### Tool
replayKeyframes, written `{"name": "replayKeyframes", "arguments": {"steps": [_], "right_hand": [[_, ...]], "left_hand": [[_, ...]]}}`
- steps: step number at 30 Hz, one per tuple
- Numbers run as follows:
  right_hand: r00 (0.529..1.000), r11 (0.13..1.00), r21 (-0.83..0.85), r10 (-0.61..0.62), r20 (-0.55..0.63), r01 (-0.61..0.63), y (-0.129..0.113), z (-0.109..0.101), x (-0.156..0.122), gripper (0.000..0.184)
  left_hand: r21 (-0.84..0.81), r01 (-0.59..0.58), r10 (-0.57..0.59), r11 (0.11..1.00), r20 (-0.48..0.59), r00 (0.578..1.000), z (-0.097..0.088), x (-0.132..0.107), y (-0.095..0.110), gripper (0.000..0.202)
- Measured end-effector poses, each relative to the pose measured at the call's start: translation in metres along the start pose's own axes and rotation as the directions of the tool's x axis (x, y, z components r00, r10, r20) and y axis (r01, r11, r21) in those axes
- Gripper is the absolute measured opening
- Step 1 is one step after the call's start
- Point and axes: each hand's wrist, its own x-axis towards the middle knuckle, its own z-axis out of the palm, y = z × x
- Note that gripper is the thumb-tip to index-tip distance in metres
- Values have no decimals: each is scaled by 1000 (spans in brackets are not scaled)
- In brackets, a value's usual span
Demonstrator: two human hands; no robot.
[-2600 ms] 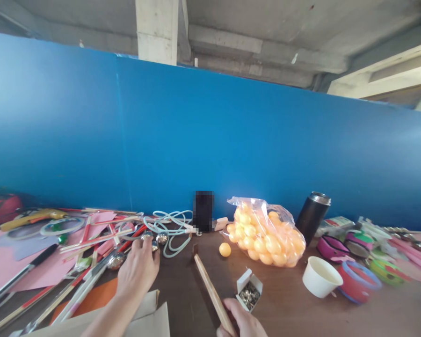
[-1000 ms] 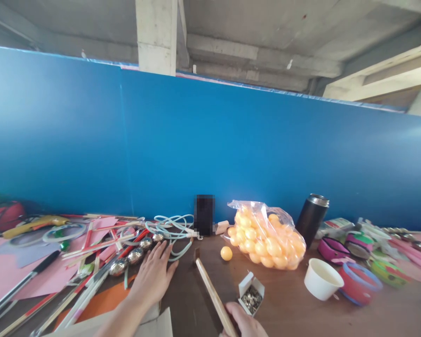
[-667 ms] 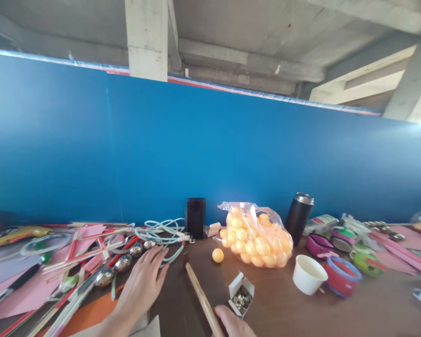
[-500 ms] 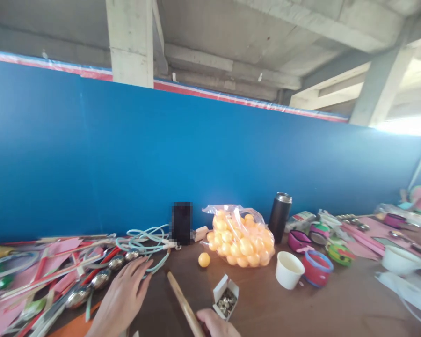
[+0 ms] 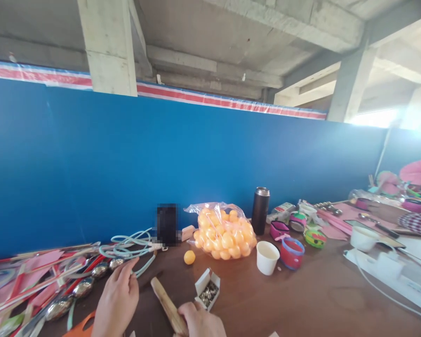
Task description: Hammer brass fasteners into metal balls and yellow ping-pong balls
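My right hand [image 5: 202,322] is at the bottom middle, its thumb and fingers closed around the near part of a light wooden stick [image 5: 165,299]. The stick's far end points away over the brown table. To the left, my left hand [image 5: 117,299] holds nothing, with its fingers stretched forward beside a row of shiny metal balls [image 5: 82,287]. Pale green cord [image 5: 126,247] lies just beyond its fingertips. Right of the stick, a small open white box [image 5: 208,291] contains many little metal pieces. An orange ball [image 5: 189,257] rests behind the box.
A clear bag of orange balls [image 5: 224,238] stands near the blue partition [image 5: 196,154], with a black bottle [image 5: 261,210] beside it. White paper cup [image 5: 267,258], red-and-blue band [image 5: 292,253] and white power strip [image 5: 389,281] are on the right. Coloured sticks [image 5: 24,285] crowd the left.
The view has turned right, so the table's things appear further left. My left hand's fingers have drawn closer together. The right hand keeps its hold on the stick.
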Motion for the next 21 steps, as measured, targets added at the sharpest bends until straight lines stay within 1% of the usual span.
{"name": "replayKeyframes", "arguments": {"steps": [2,4,8,11,13,16,18,19,20,21], "right_hand": [[1000,1000,-23,-8,5,9,-5,-8,-6,38],[999,999,-35,-33,1,33,-9,-13,-13,36],[994,994,-60,-98,-52,95,-12,-18,-22,27],[976,974,-104,-209,-51,203,-10,-16,-23,18],[957,957,-111,-278,-82,268,-7,-16,-22,14],[915,946,-33,-321,-242,323,-1,-24,-18,18],[879,934,79,-296,-374,348,7,-40,-13,22],[860,926,140,-260,-439,352,13,-51,-9,22],[851,927,197,-189,-490,320,19,-64,-3,23],[848,937,236,-101,-520,256,26,-79,5,25]], "left_hand": [[-36,28,-29,999,-6,1000,-4,-2,14,37],[-65,31,-32,997,-16,999,-8,-3,28,37],[-125,25,-29,992,-24,999,-12,-3,55,36],[-168,-6,4,986,-12,1000,-9,-3,67,35],[-190,-34,35,981,1,999,-6,-6,69,35],[-224,-118,129,968,36,991,0,-10,64,33],[-241,-162,180,957,53,982,3,-13,59,32],[-244,-160,179,956,56,982,5,-13,58,32],[-246,-158,177,956,59,982,6,-13,56,31],[-253,-154,176,955,66,982,7,-13,55,31]]}}
